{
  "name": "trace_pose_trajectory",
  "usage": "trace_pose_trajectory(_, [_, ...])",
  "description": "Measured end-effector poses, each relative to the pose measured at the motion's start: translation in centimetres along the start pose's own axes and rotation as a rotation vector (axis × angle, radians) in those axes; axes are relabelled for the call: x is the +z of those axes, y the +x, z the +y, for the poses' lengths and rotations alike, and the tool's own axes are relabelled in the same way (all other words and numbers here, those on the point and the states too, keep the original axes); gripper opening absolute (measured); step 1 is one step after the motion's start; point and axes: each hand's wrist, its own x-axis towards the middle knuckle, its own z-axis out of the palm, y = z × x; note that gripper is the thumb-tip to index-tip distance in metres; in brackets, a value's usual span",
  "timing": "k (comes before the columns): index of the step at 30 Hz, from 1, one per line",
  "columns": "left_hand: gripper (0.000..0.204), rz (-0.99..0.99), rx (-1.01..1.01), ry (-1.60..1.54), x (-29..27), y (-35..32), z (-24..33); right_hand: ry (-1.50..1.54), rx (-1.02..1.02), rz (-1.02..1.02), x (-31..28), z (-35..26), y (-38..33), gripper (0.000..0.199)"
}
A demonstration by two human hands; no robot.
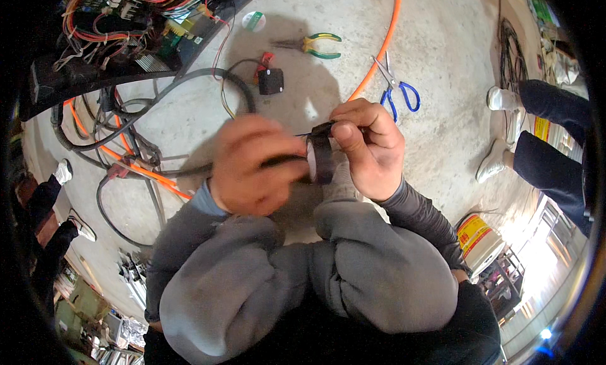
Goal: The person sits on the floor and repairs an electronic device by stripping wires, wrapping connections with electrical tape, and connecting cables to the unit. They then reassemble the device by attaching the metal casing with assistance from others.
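Note:
A roll of black tape [320, 158] sits between my two hands, above my grey-trousered knees. My right hand [369, 147] grips the roll, thumb on its top edge. My left hand [255, 166], slightly blurred, is closed on a dark cable end [284, 160] that meets the roll. A thin strip of tape runs from the roll toward the left hand.
On the concrete floor lie blue-handled scissors [399, 90], green-and-yellow pliers [315, 46], a small black box with red wires [270, 81], an orange cable [385, 43] and dark cable loops [126, 144]. An open wiring panel [126, 17] is upper left. Another person's legs [543, 131] stand right; a bucket [480, 239] is lower right.

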Motion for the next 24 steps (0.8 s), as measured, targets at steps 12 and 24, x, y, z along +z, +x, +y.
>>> trace_pose_trajectory(12, [0.028, -0.356, -0.7, -0.422, -1.4, 4.5, 0.3, -0.372, -0.248, -0.009, 0.3, 0.7, 0.0, 0.018])
trace_pose_trajectory(24, [0.023, -0.24, -0.268, 0.378, 2.3, 1.1, -1.5, -0.237, 0.288, -0.068, 1.1, 2.2, 0.4, 0.016])
